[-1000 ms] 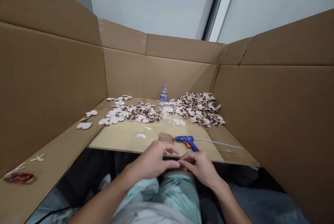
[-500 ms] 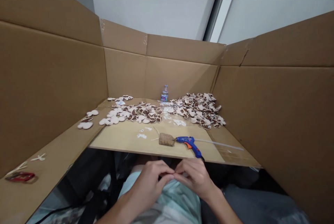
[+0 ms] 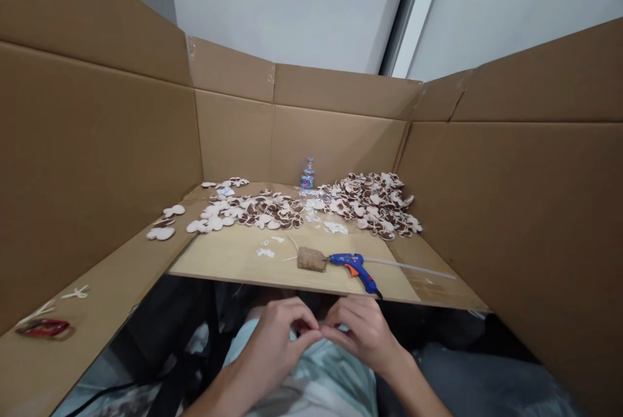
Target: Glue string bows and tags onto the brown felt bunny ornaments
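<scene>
Both hands meet over my lap, just below the table's front edge. My left hand (image 3: 286, 333) is closed in a pinch, its fingertips touching those of my right hand (image 3: 361, 329), which pinches too. Whatever lies between the fingertips is too small to make out. On the table ahead lies a blue glue gun (image 3: 351, 264) with an orange trigger and a long clear glue stick (image 3: 413, 266) out of its back. Its nozzle rests at a brown, rough-looking pad (image 3: 312, 259). Small white paper-like pieces (image 3: 265, 253) lie to the left, near a thin pale string (image 3: 292, 245).
Brown and white felt-like shapes lie in a left pile (image 3: 253, 211) and a taller right pile (image 3: 377, 203). A plastic bottle (image 3: 307, 176) stands between them at the back. Red-handled snips (image 3: 45, 327) lie on the left cardboard ledge by pale string bows (image 3: 76, 292). Cardboard walls (image 3: 97, 144) enclose three sides.
My fingertips have shifted slightly left and down, still pinched together. The table and the things on it look unmoved, apart from a slight shift of the view.
</scene>
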Motion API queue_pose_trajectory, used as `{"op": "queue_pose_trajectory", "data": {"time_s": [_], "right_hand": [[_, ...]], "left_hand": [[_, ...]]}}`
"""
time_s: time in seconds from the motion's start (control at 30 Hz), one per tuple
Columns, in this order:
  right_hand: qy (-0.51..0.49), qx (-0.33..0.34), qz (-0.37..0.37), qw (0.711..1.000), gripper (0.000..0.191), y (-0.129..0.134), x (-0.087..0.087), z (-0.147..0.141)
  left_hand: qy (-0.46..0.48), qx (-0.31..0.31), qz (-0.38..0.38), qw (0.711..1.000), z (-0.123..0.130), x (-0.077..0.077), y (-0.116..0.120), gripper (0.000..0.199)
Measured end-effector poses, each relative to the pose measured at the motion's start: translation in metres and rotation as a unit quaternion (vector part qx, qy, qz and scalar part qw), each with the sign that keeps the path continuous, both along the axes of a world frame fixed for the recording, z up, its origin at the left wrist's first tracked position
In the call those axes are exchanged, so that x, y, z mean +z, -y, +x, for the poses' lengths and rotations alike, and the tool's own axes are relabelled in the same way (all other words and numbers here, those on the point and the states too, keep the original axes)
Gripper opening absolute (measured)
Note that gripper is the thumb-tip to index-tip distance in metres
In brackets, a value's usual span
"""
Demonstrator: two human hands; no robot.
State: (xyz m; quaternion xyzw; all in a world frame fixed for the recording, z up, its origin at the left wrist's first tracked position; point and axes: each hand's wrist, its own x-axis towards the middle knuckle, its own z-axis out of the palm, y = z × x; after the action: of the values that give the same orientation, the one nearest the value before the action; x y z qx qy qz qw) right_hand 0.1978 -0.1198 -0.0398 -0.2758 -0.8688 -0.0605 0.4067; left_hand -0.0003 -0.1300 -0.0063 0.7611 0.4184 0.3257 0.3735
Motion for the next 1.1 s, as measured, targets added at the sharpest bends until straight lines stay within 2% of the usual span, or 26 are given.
{"op": "queue_pose_trajectory", "data": {"time_s": [0.33,0.6,0.83,0.97,1.1], "right_hand": [[-0.002,0.005,0.005,1.0,0.027,0.001,0.0032,-0.0018],[0.0,-0.009,0.008,1.0,0.025,0.0008,-0.0008,-0.0016],[-0.007,-0.002,0.009,1.0,0.025,-0.0023,-0.0045,-0.002],[-0.001,0.001,0.012,1.0,0.027,-0.0006,-0.0048,-0.0025],[0.007,-0.005,0.024,1.0,0.03,-0.0001,-0.0059,-0.0038]], "left_hand": [[0.02,0.015,-0.031,0.999,0.0003,0.0019,0.0008,0.008],[0.039,0.015,-0.015,0.999,0.0011,-0.0017,0.0004,0.008],[0.015,0.027,0.005,1.0,-0.0003,-0.001,0.0042,0.004],[-0.01,0.01,0.022,1.0,-0.001,-0.0001,0.0035,0.001],[-0.033,-0.043,0.032,0.998,-0.0023,-0.0004,0.0015,0.004]]}}
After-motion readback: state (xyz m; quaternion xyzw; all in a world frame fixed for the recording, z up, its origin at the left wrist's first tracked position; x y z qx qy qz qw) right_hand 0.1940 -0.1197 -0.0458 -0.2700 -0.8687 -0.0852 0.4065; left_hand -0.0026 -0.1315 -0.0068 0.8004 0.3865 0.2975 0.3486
